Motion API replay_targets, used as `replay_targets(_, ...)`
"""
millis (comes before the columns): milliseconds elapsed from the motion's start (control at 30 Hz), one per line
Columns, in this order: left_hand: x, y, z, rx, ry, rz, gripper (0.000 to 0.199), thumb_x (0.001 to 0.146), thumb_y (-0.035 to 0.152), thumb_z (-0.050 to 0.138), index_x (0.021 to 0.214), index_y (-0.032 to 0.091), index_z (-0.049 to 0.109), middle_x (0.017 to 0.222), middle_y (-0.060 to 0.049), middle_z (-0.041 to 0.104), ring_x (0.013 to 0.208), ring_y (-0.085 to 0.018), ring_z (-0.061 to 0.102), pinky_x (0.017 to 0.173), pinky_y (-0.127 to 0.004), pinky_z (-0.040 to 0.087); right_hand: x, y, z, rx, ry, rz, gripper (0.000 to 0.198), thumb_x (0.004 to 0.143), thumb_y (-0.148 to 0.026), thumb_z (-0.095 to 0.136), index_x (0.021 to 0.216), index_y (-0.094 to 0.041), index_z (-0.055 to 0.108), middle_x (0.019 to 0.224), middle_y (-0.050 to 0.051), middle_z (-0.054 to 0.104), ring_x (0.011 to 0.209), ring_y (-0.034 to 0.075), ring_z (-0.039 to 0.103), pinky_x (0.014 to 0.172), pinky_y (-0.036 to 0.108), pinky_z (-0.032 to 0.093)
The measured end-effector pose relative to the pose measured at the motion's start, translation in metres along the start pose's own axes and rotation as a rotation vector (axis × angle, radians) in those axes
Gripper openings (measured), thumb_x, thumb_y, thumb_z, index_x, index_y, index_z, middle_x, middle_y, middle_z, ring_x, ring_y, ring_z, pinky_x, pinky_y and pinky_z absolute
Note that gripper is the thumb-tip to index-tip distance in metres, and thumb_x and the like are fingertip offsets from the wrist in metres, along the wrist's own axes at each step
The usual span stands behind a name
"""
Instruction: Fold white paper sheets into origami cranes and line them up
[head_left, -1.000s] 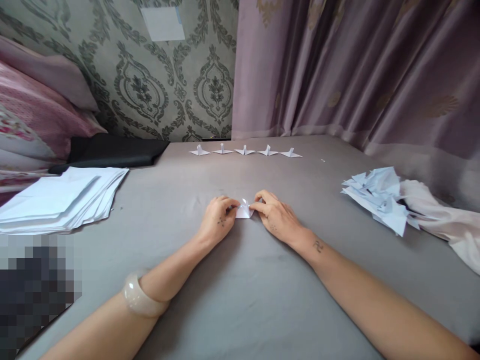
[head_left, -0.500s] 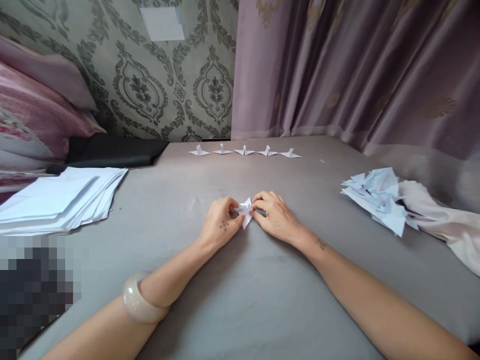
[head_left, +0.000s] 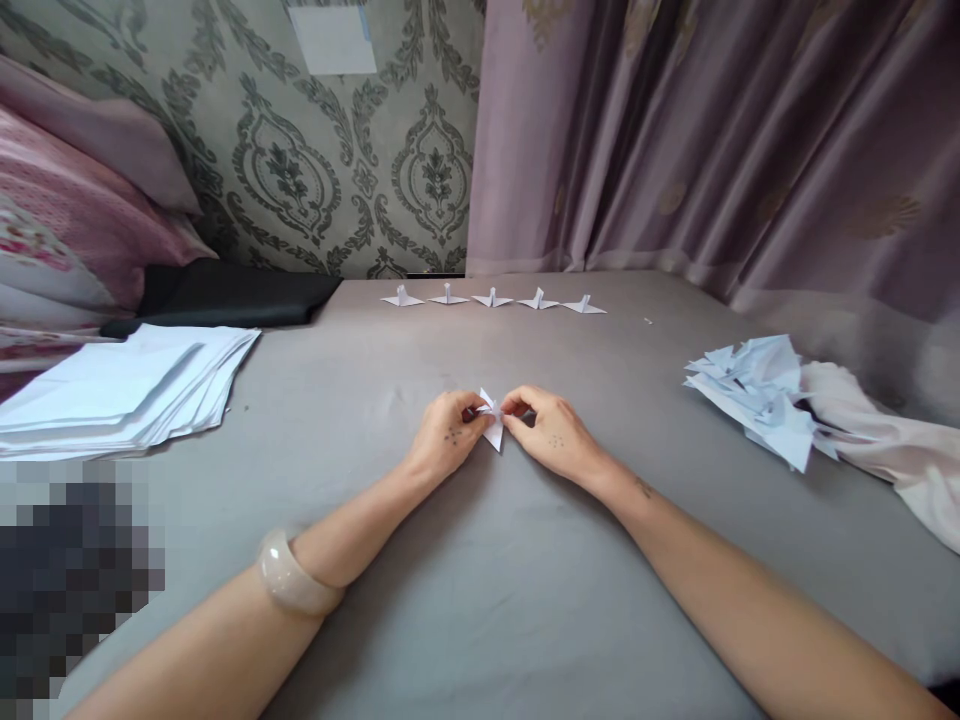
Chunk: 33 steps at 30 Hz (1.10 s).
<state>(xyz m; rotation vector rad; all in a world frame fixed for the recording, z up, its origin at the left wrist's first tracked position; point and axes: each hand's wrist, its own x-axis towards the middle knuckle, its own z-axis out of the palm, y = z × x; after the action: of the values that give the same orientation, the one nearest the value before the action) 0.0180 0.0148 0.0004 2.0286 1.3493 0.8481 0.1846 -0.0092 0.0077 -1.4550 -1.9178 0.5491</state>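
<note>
A small white paper crane (head_left: 493,432) is held between both hands above the middle of the grey surface, its pointed wings sticking out toward and away from me. My left hand (head_left: 450,430) pinches its left end between thumb and fingers. On the other side, my right hand (head_left: 551,425) pinches the right end, fingers curled. The fingertips hide parts of the folds. Farther back stands a row of several finished-looking white paper cranes (head_left: 493,298) with spread wings.
To the left lies a stack of white paper sheets (head_left: 127,385), with a black folded item (head_left: 240,293) behind it. At the right are a heap of folded white papers (head_left: 757,395) and a pale cloth (head_left: 892,420). Purple curtains (head_left: 600,130) hang at the back.
The crane has turned slightly between my fingers, its near point shifting right. My right fingers have closed into a tighter pinch. The whole view has shifted a little.
</note>
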Motion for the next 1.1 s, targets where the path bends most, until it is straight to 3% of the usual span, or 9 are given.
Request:
replay_targets(433, 0.0, -0.001, 0.001, -0.029, -0.009, 0.006, 0.014, 0.075, 0.022, 0.058, 0.079, 0.017, 0.07, 0.063, 0.001, 0.061, 0.059, -0.011, 0.052, 0.058, -0.021, 0.037, -0.001, 0.0, 0.003, -0.024, 0.001, 0.021, 0.017, 0.076, -0.015, 0.053, 0.081, -0.02, 0.068, 0.086, 0.003, 0.067, 0.07, 0.012, 0.06, 0.069, 0.025, 0.044)
replay_targets(567, -0.001, 0.0, 0.001, 0.008, 0.009, 0.038, 0.014, 0.076, 0.019, 0.059, 0.08, 0.017, 0.072, 0.069, -0.002, 0.065, 0.063, -0.012, 0.055, 0.06, -0.022, 0.04, 0.003, -0.011, 0.001, -0.009, -0.028, 0.131, 0.014, 0.076, -0.025, 0.055, 0.077, -0.02, 0.068, 0.081, 0.002, 0.068, 0.071, 0.014, 0.06, 0.066, 0.025, 0.043)
replay_targets(733, -0.001, 0.001, 0.001, 0.071, 0.017, 0.089, 0.015, 0.079, 0.019, 0.059, 0.075, 0.017, 0.073, 0.07, -0.003, 0.066, 0.066, -0.014, 0.056, 0.064, -0.024, 0.042, 0.01, -0.019, 0.0, -0.017, -0.052, 0.281, 0.029, 0.08, -0.041, 0.053, 0.066, -0.02, 0.067, 0.066, 0.002, 0.066, 0.067, 0.016, 0.059, 0.061, 0.025, 0.04)
replay_targets(900, -0.001, -0.001, 0.001, 0.05, -0.036, 0.126, 0.015, 0.08, 0.019, 0.06, 0.086, 0.018, 0.074, 0.074, -0.003, 0.067, 0.068, -0.014, 0.056, 0.065, -0.024, 0.042, 0.017, -0.021, -0.005, -0.016, -0.118, 0.31, 0.028, 0.076, -0.038, 0.053, 0.056, -0.019, 0.06, 0.055, -0.002, 0.054, 0.057, 0.012, 0.051, 0.053, 0.022, 0.035)
replay_targets(1100, 0.0, -0.003, 0.0, -0.005, -0.062, 0.13, 0.018, 0.081, 0.024, 0.059, 0.087, 0.02, 0.074, 0.079, -0.004, 0.07, 0.07, -0.014, 0.058, 0.066, -0.024, 0.042, 0.02, -0.026, -0.014, 0.159, -0.244, 0.514, 0.024, 0.073, -0.034, 0.055, 0.055, -0.019, 0.053, 0.042, -0.007, 0.031, 0.039, 0.007, 0.031, 0.039, 0.021, 0.022)
